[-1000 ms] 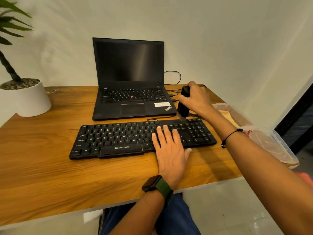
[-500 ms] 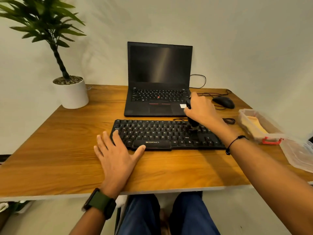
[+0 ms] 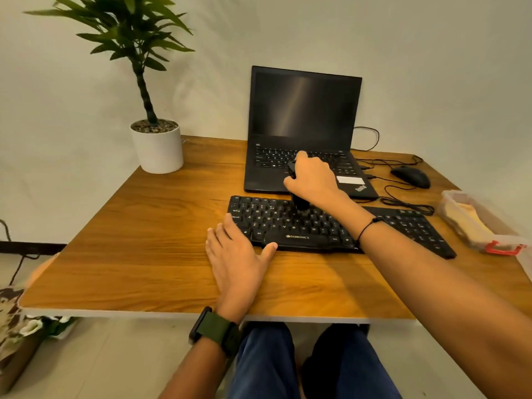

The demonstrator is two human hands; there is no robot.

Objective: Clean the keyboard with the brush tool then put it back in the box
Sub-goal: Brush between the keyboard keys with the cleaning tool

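A person is cleaning a keyboard (image 3: 331, 226) at a wooden desk (image 3: 149, 254), the right hand (image 3: 313, 180) wrapped around a black brush (image 3: 300, 201) that is standing upright, its lower end meeting the keys directly beneath the fist. The left hand (image 3: 236, 254) is lying flat with fingers straight and spread, fingertips pressing the keyboard's near-left corner and thumb reaching along its front edge, apparently steadying it. The box (image 3: 478, 223), clear with a red clasp, is sitting open well to the right of the brushing hand, past the keyboard's far end; a laptop (image 3: 305, 131) is standing just behind that hand. Doing this stroke well probably means keeping the brush upright, pressing lightly and sweeping along each row so the bristles reach between the keys, while the flat hand is keeping the keyboard from sliding. The keys to the right under the forearm appear to need a pass too.
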